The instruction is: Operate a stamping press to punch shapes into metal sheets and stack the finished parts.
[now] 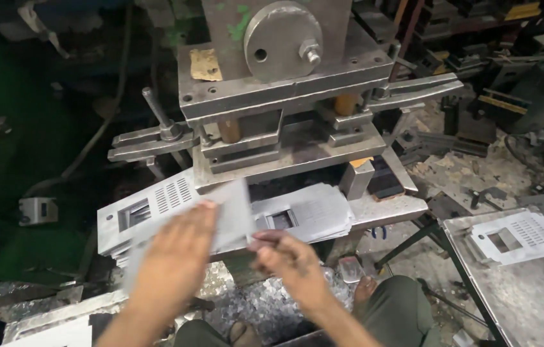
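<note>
Your left hand (172, 257) and right hand (288, 257) both had hold of one blurred metal sheet (230, 215), just in front of the press (285, 96). Left fingers (202, 215) lay flat and spread across the sheet's face; whether they curled round an edge, can't tell. Right fingers (265, 239) pinched its near right edge. Sheet sat tilted, above the left stack of punched plates (140, 215) on the press bed. Second stack (310, 215) lay right of the sheet, under the die. One more punched plate (516, 238) rested on the steel side table (529, 302), well right of the press. Torn tan label (206, 64) was stuck on the press's upper left face.
</note>
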